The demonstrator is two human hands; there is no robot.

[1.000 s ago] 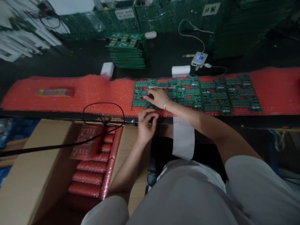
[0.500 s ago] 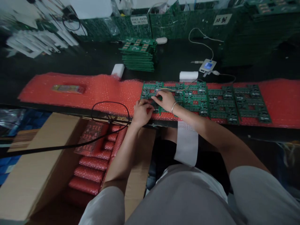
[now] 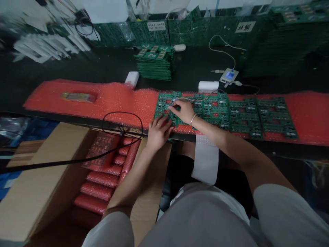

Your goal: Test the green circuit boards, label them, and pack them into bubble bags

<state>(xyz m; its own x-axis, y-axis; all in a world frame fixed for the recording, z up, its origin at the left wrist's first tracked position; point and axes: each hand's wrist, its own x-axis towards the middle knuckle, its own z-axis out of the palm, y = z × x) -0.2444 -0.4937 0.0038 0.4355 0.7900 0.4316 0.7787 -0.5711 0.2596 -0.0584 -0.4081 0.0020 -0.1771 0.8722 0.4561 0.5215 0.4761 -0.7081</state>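
The leftmost circuit board panel (image 3: 168, 108) lies in the middle of the frame, on the red bubble wrap (image 3: 115, 99) that runs across the bench edge. My right hand (image 3: 183, 110) rests on top of it, fingers curled and pressed down near its upper middle; whether they pinch some small part I cannot tell. A bracelet (image 3: 193, 119) sits on that wrist. My left hand (image 3: 158, 129) is at the panel's near left corner, fingers loosely spread, the tips touching the board's lower edge.

To the right of this panel, four more green panels (image 3: 257, 113) lie in a row on the same wrap, edge to edge, and none of them is under a hand. I judge the work to be early along the row: only the first panel is being handled and the others wait.

Behind the row stand a stack of green boards (image 3: 155, 61) at upper centre, a white roll (image 3: 208, 85), and a small device with a blue screen (image 3: 229, 74) on a white cable. At lower left an open cardboard box (image 3: 38, 185) holds red bubble-wrapped bundles (image 3: 102, 178), partly filled, with a black cable (image 3: 120, 118) looping above it. A white paper strip (image 3: 205, 161) hangs off the bench edge over my lap.
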